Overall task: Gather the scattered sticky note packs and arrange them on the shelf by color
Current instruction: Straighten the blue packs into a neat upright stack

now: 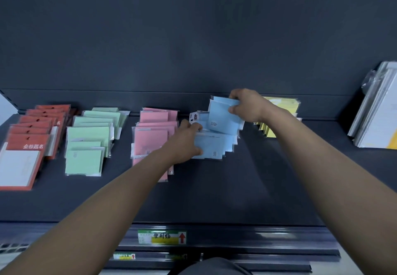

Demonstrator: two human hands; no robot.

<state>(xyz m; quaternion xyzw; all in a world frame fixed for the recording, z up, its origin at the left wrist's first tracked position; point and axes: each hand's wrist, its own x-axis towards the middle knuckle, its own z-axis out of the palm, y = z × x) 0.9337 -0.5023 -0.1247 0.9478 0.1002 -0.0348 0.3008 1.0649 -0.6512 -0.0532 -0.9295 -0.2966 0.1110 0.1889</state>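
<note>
Head view: right hand [249, 106] tilts blue pack [223, 116] (long axis leftward-up).

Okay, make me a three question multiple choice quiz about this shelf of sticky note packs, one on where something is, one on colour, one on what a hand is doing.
1. Where does the row of mint green plastic-wrapped sticky note packs lie?
A. Between the red-orange packs and the pink packs
B. Right of the yellow packs
C. On the shelf-edge label strip

2. What colour are the packs under the left hand?
A. Pink
B. Light blue
C. Yellow

3. What is the right hand doing?
A. Resting flat on the bare shelf
B. Holding light blue packs raised above the row
C. Pulling at the white booklets

Answers: 1 A, the green row sits with the red-orange packs on its left and the pink packs on its right. 2 B, its fingers press on the light blue row. 3 B, its fingers and thumb pinch a light blue bundle, tilted clear of the row.
</note>
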